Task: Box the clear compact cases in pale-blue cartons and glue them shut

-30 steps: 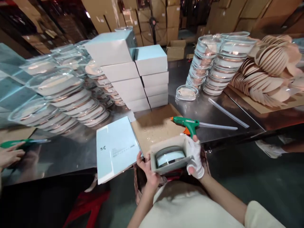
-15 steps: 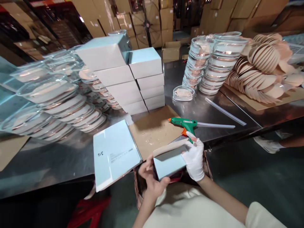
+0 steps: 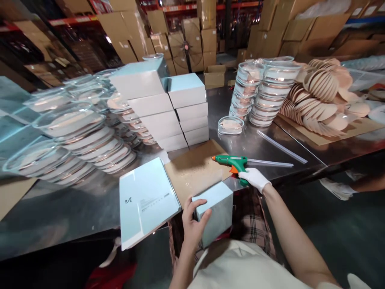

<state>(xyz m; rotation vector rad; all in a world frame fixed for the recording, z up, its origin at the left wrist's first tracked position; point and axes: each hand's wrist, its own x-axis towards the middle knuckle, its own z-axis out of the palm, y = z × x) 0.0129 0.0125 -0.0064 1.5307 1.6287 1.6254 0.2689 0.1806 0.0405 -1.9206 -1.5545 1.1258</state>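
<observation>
A light blue cardboard box is tilted at the table's front edge, over my lap. My bare left hand grips its left end, thumb and fingers curled over the corner. My right hand, in a white glove, is closed at the handle of a green hot glue gun with an orange nozzle and trigger. The gun lies on its side, with a clear glue stick running out of its back. Part of the handle is hidden behind my fingers.
A flat light blue box cover lies left of a brown cardboard sheet. Behind stand stacked boxes. Piles of clear round containers rise at left, more containers at back right. Another glue stick lies on the metal table.
My right hand has left the box and moved up and right to the glue gun's handle. The box has been turned, showing closed blue faces, with my left hand still on it.
</observation>
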